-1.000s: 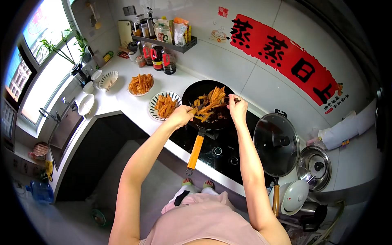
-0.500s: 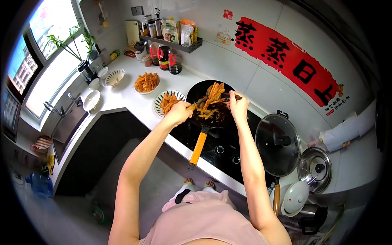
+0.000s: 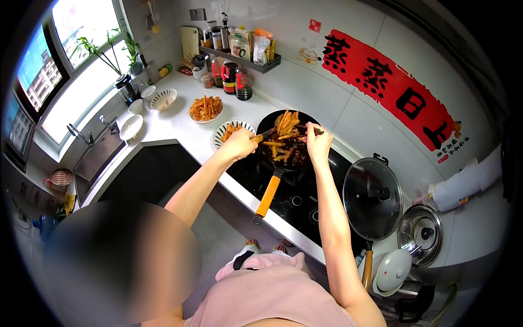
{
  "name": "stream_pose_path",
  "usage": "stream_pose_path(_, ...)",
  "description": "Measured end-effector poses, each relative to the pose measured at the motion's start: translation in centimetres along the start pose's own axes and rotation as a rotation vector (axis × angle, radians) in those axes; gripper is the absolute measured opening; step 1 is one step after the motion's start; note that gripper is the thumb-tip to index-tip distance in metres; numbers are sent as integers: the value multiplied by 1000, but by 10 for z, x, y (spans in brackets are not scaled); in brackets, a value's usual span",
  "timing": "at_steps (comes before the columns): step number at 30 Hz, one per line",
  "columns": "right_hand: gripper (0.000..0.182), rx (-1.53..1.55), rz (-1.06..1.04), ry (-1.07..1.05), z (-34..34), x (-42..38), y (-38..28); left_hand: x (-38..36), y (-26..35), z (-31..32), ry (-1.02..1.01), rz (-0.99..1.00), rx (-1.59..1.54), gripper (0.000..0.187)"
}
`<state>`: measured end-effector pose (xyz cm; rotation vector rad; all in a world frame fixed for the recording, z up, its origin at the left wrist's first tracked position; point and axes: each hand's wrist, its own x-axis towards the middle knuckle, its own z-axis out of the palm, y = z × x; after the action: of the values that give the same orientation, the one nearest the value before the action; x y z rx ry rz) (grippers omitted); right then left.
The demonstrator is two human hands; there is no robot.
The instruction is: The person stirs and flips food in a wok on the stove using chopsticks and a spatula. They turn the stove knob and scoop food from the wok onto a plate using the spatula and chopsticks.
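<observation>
A dark frying pan (image 3: 266,121) with an orange handle (image 3: 268,196) sits on the black stove (image 3: 250,177). My left hand (image 3: 239,146) is wrapped round the wooden handle of a spatula (image 3: 266,133), whose head is partly covered by a heap of orange-brown fried strips (image 3: 287,125). Loose strips and dark bits lie in the pan below. Over the pan's right side, my right hand (image 3: 319,140) pinches dark chopsticks (image 3: 320,131), their tips near the strips. Beside my left hand stands a striped bowl (image 3: 219,134) with similar strips, partly hidden by that hand.
Another plate of strips (image 3: 206,109) stands farther back, near bottles (image 3: 243,84) under a wall shelf (image 3: 267,66). A glass lid (image 3: 373,193) leans right of the stove, near a white lidded pot (image 3: 393,267). The sink (image 3: 98,155) lies at left.
The view has shifted slightly, moving the counter rightward in the picture. Strips on the spatula now sit more heaped, and the pan's strips have spread. A blurred dark round patch now covers the lower left.
</observation>
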<state>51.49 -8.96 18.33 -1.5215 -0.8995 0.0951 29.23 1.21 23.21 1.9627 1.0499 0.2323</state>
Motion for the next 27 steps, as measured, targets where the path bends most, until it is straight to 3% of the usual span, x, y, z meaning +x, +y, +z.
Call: stream_pose_path(27, 25, 84, 20, 3, 3, -6, 8, -3, 7, 1, 73, 68, 116, 17)
